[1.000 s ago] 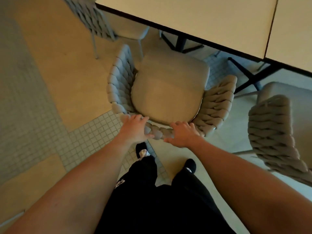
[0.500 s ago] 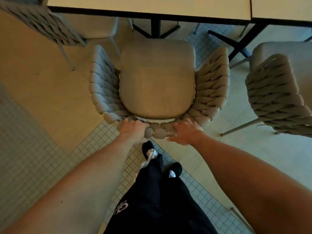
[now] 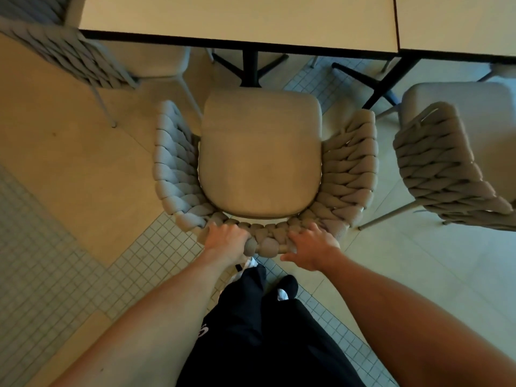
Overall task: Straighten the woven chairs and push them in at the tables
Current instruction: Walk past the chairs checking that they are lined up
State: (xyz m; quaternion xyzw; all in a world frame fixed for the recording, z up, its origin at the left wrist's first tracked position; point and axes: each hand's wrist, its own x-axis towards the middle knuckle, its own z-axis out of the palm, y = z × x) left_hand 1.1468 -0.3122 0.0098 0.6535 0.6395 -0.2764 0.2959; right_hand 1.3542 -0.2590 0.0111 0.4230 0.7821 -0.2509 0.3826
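The woven chair (image 3: 261, 169) stands directly ahead of both hands, its padded seat cushion (image 3: 259, 155) facing up and its front edge just short of the table (image 3: 237, 19), not yet under the top. The braided backrest curves round the seat on three sides, and its rear rim lies under the hands.

The left hand (image 3: 226, 241) grips the top of the rear rim left of centre, fingers curled over the weave toward the seat and the thumb wrapped round the outer side. The right hand (image 3: 311, 247) rests on the rim right of centre with the fingers (image 3: 301, 233) bent over the braid and the thumb (image 3: 287, 257) spread out to the side, off the rim; it holds the rim more loosely than the left. A short stretch of braid shows between the two hands. Both forearms reach forward and slightly inward from the lower corners of the view, nearly straight, wrists level with the rim.

Below the hands are the person's dark trousers (image 3: 265, 331) and dark shoes on the tiled floor (image 3: 55, 261).

Beyond the hands, the table's black pedestal leg (image 3: 250, 68) stands just past the seat's front edge. To the right of the right hand a second woven chair (image 3: 446, 163) stands angled, its seat toward a second table (image 3: 458, 23) that abuts the first. Far to the left of the left hand, a third woven chair (image 3: 69, 54) sits at the table's left corner.
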